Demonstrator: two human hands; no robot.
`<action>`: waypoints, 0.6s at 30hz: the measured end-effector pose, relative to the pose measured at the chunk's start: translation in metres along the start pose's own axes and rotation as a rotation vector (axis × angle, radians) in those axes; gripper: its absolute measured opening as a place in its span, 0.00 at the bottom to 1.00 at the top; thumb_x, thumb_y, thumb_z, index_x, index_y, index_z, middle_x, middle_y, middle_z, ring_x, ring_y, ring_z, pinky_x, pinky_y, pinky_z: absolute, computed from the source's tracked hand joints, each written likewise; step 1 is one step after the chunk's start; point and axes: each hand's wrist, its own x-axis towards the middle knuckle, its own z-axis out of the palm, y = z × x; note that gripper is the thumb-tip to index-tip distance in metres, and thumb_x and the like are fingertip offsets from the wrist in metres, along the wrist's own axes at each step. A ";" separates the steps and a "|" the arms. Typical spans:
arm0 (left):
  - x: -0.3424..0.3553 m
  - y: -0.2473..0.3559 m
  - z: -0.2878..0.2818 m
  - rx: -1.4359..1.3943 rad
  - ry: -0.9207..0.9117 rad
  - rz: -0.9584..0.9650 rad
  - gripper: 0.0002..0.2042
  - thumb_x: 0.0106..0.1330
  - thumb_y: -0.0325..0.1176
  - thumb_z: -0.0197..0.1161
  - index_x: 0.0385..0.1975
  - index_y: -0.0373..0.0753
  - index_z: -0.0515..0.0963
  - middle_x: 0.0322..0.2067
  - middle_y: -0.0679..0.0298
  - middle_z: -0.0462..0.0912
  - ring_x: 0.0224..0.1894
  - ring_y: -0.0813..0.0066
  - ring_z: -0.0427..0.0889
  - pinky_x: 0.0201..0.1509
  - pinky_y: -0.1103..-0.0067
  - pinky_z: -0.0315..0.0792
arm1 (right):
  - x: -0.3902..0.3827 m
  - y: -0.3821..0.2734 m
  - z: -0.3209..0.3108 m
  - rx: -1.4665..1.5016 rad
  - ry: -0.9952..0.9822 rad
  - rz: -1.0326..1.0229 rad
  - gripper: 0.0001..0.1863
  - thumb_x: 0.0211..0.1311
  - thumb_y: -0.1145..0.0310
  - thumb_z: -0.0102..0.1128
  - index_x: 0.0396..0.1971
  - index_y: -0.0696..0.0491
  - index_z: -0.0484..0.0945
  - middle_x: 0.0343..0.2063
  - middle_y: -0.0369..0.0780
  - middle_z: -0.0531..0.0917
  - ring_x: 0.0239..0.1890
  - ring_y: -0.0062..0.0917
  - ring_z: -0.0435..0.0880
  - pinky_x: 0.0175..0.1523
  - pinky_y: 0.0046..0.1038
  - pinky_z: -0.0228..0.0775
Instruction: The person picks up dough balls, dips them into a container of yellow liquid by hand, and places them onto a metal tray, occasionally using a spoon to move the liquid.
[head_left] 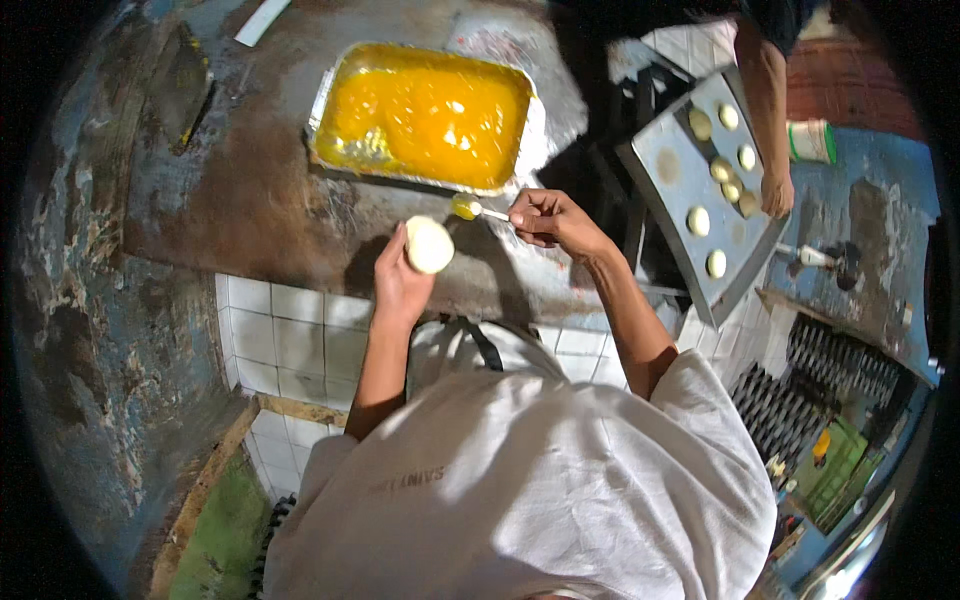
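The big, stained worktop (235,165) carries a shiny tray (322,98) of wet yellow mix (455,112), set back from the near edge; the left hand (402,285) is between that edge and the tray, its fingers and thumb curled round a pale dough ball (430,246); the right hand (560,222), off the tray's near right corner, pinches a small spoon (495,214) by its handle; a yellow blob (465,207) sits on the spoon's end, near the ball but not touching it; it seems best to keep the spoon flat so nothing drips; the left hand should hold softly so the ball does not squash; a small blob, kept off the ball's rim, should make less mess.
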 end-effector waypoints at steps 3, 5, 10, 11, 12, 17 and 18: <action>-0.010 -0.035 0.036 -0.091 -0.116 -0.165 0.15 0.75 0.41 0.58 0.51 0.37 0.77 0.49 0.62 0.82 0.54 0.68 0.80 0.63 0.67 0.71 | -0.043 0.054 0.026 0.040 0.139 -0.191 0.06 0.64 0.69 0.69 0.34 0.53 0.81 0.27 0.30 0.81 0.31 0.12 0.76 0.37 0.20 0.67; -0.020 -0.067 0.046 -0.105 -0.124 -0.200 0.16 0.77 0.43 0.54 0.52 0.37 0.77 0.48 0.58 0.83 0.53 0.63 0.81 0.64 0.64 0.71 | -0.063 0.099 0.035 0.131 0.203 -0.282 0.05 0.62 0.73 0.71 0.34 0.55 0.82 0.32 0.32 0.83 0.35 0.12 0.77 0.41 0.19 0.69; -0.060 -0.138 0.054 0.008 -0.205 -0.326 0.16 0.77 0.44 0.54 0.52 0.38 0.76 0.48 0.61 0.83 0.53 0.64 0.81 0.62 0.64 0.72 | -0.150 0.224 0.017 0.189 0.520 -0.285 0.06 0.61 0.72 0.71 0.34 0.55 0.81 0.33 0.32 0.82 0.39 0.15 0.78 0.46 0.23 0.71; -0.069 -0.147 0.058 0.018 -0.181 -0.332 0.17 0.77 0.45 0.53 0.53 0.38 0.76 0.49 0.61 0.83 0.54 0.63 0.80 0.63 0.63 0.72 | -0.167 0.253 0.009 0.211 0.643 -0.301 0.08 0.61 0.69 0.71 0.34 0.56 0.81 0.33 0.33 0.82 0.41 0.18 0.78 0.48 0.27 0.70; -0.073 -0.156 0.062 0.038 -0.195 -0.343 0.21 0.77 0.50 0.51 0.55 0.37 0.75 0.52 0.59 0.82 0.57 0.62 0.79 0.65 0.63 0.70 | -0.188 0.275 -0.012 0.129 0.711 -0.304 0.08 0.63 0.68 0.69 0.35 0.56 0.82 0.33 0.33 0.82 0.40 0.19 0.79 0.47 0.28 0.71; -0.090 -0.202 0.061 0.010 -0.320 -0.438 0.29 0.76 0.54 0.50 0.59 0.31 0.71 0.59 0.52 0.77 0.63 0.58 0.73 0.72 0.61 0.62 | -0.254 0.330 -0.113 -0.337 0.925 -0.217 0.09 0.69 0.64 0.61 0.37 0.55 0.83 0.30 0.41 0.86 0.34 0.33 0.85 0.40 0.34 0.75; -0.093 -0.210 0.061 0.031 -0.305 -0.439 0.31 0.75 0.56 0.50 0.60 0.30 0.71 0.59 0.51 0.77 0.64 0.57 0.73 0.72 0.62 0.61 | -0.258 0.326 -0.127 -0.704 0.963 -0.208 0.09 0.70 0.65 0.59 0.38 0.54 0.82 0.27 0.42 0.85 0.30 0.37 0.84 0.37 0.35 0.75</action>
